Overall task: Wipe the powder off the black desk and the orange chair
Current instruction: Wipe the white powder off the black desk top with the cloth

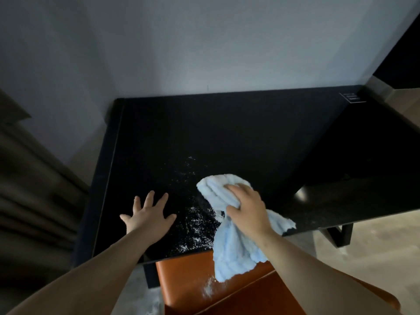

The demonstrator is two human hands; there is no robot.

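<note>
Desk: black desk (227,137) set against a grey wall (159,42), white powder (195,226) scattered near its front edge.
Chair: orange chair (186,276) below that edge, a powder streak on its seat.
Left hand: my left hand (148,217) lies flat on the desk, fingers spread, just left of the powder.
Right hand: my right hand (246,210) grips a light blue cloth (229,244), bunched on the desk right of the powder, its tail hanging over the chair.

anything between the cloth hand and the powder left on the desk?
Nothing visible. The right hand grips the light blue cloth on the black desk, right beside the powder patch. The left hand lies flat on the patch's other side, off the path.
</note>
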